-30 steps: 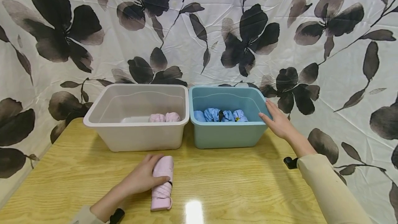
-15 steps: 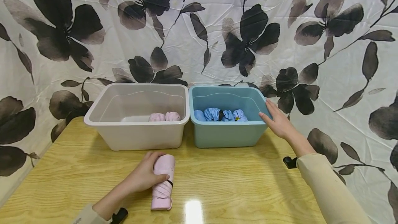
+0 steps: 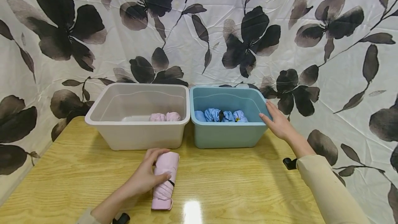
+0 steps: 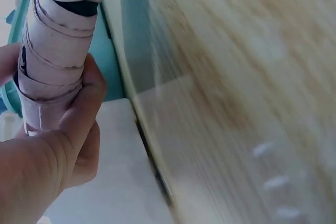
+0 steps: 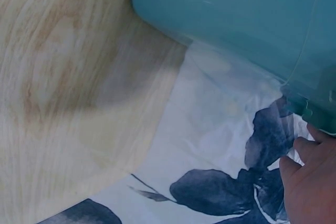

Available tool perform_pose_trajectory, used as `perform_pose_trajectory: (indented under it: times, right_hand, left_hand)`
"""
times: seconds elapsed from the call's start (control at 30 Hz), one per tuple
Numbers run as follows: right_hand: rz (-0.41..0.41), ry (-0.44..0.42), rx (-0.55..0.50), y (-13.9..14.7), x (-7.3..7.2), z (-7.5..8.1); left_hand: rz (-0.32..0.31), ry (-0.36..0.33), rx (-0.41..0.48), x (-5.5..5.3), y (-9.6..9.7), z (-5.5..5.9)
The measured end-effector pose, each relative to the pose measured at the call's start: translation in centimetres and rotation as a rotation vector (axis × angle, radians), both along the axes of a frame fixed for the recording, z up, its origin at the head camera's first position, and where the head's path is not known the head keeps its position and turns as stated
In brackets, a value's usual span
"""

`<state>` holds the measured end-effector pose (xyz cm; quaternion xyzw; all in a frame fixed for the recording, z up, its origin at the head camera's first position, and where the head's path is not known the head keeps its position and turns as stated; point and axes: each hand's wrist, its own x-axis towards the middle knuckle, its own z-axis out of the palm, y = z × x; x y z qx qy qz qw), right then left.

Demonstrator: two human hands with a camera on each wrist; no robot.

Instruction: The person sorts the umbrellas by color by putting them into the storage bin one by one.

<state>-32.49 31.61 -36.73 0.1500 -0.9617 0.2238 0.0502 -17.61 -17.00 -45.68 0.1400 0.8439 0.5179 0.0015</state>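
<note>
My left hand (image 3: pixel 144 177) grips a folded pink umbrella (image 3: pixel 166 193) with a black band, thumb on top and fingers along its far side. It lies lengthwise in front of the light grey bin (image 3: pixel 146 136), its far end leaning slightly right. In the left wrist view the wrapped cloth of the umbrella (image 4: pixel 60 45) shows between thumb and fingers. My right hand (image 3: pixel 281 125) rests on the right rim of the teal bin (image 3: pixel 225 137), fingers extended, holding nothing else. In the right wrist view its fingertips (image 5: pixel 310 142) touch the bin's edge.
Two pink rolled bundles (image 3: pixel 172 116) lie in the grey bin's right part. Several blue bundles (image 3: pixel 212 115) line the teal bin. Both bins stand side by side at the back of the wooden table (image 3: pixel 236 186), before a flowered cloth (image 3: pixel 199 72).
The umbrella's far end has swung slightly to the right and away, with my left hand shifting along with it. My right hand keeps its place on the teal rim.
</note>
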Motion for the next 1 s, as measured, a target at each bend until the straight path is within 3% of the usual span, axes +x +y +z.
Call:
perform_pose_trajectory:
  times: [0.23,0.43,0.77,1.0]
  right_hand:
    - [0.000,0.003,0.006,0.0,-0.1,-0.2]
    - [-0.001,0.005,0.002,-0.1,0.0,0.0]
    - [-0.004,0.000,0.010,0.0,0.0,0.0]
    - [-0.005,-0.004,0.009,0.0,0.0,0.0]
  left_hand:
    - [0.045,0.008,0.033,0.6,-0.1,0.8]
    - [0.054,0.070,0.036,0.6,-0.8,2.4]
    - [0.071,0.184,0.124,0.1,-1.8,6.2]
    - [0.130,0.286,0.109,-0.8,-2.5,9.4]
